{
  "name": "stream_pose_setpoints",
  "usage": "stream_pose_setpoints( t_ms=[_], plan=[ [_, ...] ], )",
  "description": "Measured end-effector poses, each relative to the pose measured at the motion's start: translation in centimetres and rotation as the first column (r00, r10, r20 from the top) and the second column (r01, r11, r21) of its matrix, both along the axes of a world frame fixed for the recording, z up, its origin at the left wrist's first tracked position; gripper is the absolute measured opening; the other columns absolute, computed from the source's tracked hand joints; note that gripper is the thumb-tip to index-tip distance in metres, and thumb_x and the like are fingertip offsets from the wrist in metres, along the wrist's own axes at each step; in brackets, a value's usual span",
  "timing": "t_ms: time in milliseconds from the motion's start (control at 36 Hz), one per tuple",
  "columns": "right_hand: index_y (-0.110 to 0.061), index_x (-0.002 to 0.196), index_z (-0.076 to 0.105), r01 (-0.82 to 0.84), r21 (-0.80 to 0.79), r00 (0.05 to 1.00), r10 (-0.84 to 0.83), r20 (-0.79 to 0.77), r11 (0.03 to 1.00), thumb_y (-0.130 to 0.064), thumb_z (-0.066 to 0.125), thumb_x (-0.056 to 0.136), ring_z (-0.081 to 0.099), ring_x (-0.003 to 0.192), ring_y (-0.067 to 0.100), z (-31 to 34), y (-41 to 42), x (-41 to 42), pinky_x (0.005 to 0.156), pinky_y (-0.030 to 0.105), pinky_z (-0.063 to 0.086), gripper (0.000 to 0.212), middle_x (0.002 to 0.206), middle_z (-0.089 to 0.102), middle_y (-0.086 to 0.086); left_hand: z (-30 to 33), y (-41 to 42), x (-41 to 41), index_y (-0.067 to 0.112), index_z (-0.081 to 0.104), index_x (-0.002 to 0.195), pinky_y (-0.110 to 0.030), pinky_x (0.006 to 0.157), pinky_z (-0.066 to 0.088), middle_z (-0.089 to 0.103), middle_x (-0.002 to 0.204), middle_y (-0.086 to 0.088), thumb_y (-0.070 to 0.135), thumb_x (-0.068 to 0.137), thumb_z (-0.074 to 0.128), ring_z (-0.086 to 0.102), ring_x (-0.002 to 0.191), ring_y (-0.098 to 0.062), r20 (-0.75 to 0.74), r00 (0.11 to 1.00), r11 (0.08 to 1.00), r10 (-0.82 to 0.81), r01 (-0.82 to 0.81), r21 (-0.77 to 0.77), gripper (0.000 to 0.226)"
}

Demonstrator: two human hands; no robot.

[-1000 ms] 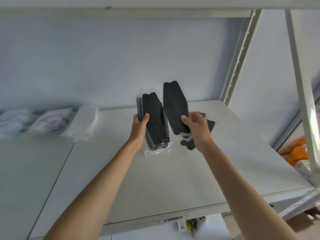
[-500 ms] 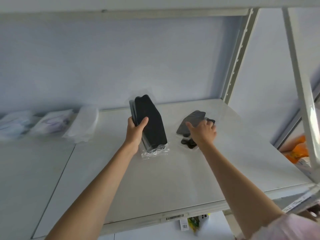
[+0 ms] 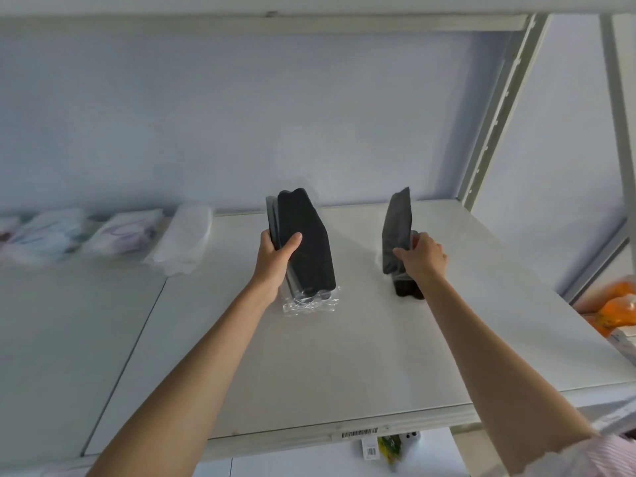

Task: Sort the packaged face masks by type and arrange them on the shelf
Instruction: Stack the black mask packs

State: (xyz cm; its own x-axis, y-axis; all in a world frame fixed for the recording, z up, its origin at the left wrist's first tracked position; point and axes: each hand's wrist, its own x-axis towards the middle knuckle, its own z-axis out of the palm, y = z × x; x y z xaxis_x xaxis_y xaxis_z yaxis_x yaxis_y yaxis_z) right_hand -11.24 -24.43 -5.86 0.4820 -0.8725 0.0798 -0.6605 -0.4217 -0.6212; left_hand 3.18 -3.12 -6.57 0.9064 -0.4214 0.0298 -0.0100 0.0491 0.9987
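Your left hand (image 3: 275, 259) is gripping an upright black stack (image 3: 304, 242) while your right hand (image 3: 421, 258) is pinching a mask (image 3: 397, 228) beside it on the shelf (image 3: 344, 356).

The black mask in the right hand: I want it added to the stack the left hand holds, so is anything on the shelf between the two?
Nothing visible. Only bare shelf lies between the black mask in the right hand and the stack in the left hand.

Two hands (image 3: 278, 256) (image 3: 421, 258), two black mask bundles (image 3: 304, 246) (image 3: 397, 228), three pale packs (image 3: 182, 235).
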Motion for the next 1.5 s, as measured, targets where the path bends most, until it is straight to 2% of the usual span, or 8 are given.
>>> stream_pose_setpoints(
  t_ms=[222,556,694,833,1028,1111,1222,1500],
  plan=[
    [-0.006,0.119,0.052,-0.558,0.379,0.612,0.056,0.789,0.738,-0.001,0.054,0.094,0.063,0.079,0.018,2.6,6.5,-0.2,0.074,0.032,0.053,0.026,0.098,0.065,0.010,0.9,-0.8,-0.5,0.017,0.047,0.114,-0.031,0.089,0.051,0.061,0.110,0.001,0.036,0.092,0.063,0.061,0.103,-0.015,-0.032,0.999,1.000,-0.006,0.005,-0.019,0.033],
    [-0.012,0.131,0.053,-0.409,0.312,0.852,0.237,0.466,0.857,-0.037,0.058,0.091,0.060,0.095,0.025,0.3,10.3,1.7,0.080,0.032,0.049,0.048,0.111,0.059,0.015,0.9,-1.0,-2.0,0.013,0.047,0.119,-0.027,0.081,0.053,0.063,0.116,-0.005,0.028,0.086,0.072,0.064,0.104,-0.017,-0.081,0.996,0.997,-0.032,0.026,-0.067,0.044],
    [-0.009,0.133,0.048,0.055,-0.119,0.994,-0.065,-0.083,0.991,-0.051,0.046,0.092,0.035,0.123,0.036,-0.2,4.1,-0.8,0.102,0.042,0.030,0.059,0.133,0.040,0.017,0.4,0.0,-1.3,0.012,0.048,0.116,-0.022,0.080,0.050,0.062,0.117,-0.007,0.025,0.087,0.072,0.063,0.104,-0.017,-0.063,0.998,0.998,-0.011,0.007,-0.060,0.040],
    [-0.001,0.135,0.042,0.105,-0.082,0.929,-0.127,-0.347,0.991,-0.060,0.051,0.087,0.029,0.129,0.034,-1.4,1.2,-2.3,0.104,0.040,0.028,0.076,0.138,0.034,0.015,0.1,0.3,-1.1,0.012,0.048,0.116,-0.022,0.079,0.050,0.062,0.117,-0.007,0.024,0.087,0.072,0.063,0.104,-0.018,-0.063,0.998,0.998,-0.010,0.006,-0.061,0.039],
    [-0.004,0.129,0.049,0.041,0.202,0.969,0.011,-0.249,0.979,-0.044,0.074,0.078,0.042,0.124,0.033,0.1,-0.6,-1.8,0.100,0.037,0.037,0.069,0.133,0.046,0.015,0.2,0.6,-0.9,0.013,0.047,0.119,-0.022,0.080,0.050,0.062,0.116,-0.005,0.025,0.087,0.071,0.063,0.104,-0.016,-0.039,0.999,0.999,-0.011,0.009,-0.045,0.042],
    [0.005,0.118,0.056,-0.109,0.403,0.989,0.058,0.139,0.909,-0.022,0.079,0.076,0.060,0.092,0.028,0.7,0.3,-1.3,0.079,0.035,0.049,0.054,0.106,0.064,0.017,0.2,0.6,-0.8,0.014,0.047,0.118,-0.022,0.081,0.049,0.061,0.115,-0.004,0.025,0.087,0.071,0.062,0.104,-0.016,-0.023,1.000,1.000,-0.011,0.011,-0.023,0.041],
    [-0.006,0.126,0.041,-0.473,0.529,0.755,0.015,0.655,0.704,-0.007,0.074,0.080,0.065,0.079,0.023,1.6,4.4,-0.9,0.061,0.032,0.054,0.056,0.105,0.064,0.013,0.4,0.2,-1.1,0.017,0.046,0.114,-0.021,0.077,0.048,0.060,0.113,-0.002,0.028,0.090,0.068,0.060,0.104,-0.016,-0.015,1.000,1.000,-0.006,0.006,-0.002,0.035],
    [-0.017,0.136,0.036,-0.527,0.242,0.784,0.356,0.509,0.814,-0.013,0.077,0.077,0.058,0.107,0.021,0.3,10.8,2.6,0.089,0.030,0.049,0.071,0.117,0.054,0.003,1.1,-0.3,-2.4,0.019,0.043,0.120,-0.018,0.064,0.045,0.060,0.111,0.005,0.039,0.095,0.057,0.059,0.095,-0.008,-0.035,0.998,0.999,-0.044,0.045,0.008,0.035]
  ],
)
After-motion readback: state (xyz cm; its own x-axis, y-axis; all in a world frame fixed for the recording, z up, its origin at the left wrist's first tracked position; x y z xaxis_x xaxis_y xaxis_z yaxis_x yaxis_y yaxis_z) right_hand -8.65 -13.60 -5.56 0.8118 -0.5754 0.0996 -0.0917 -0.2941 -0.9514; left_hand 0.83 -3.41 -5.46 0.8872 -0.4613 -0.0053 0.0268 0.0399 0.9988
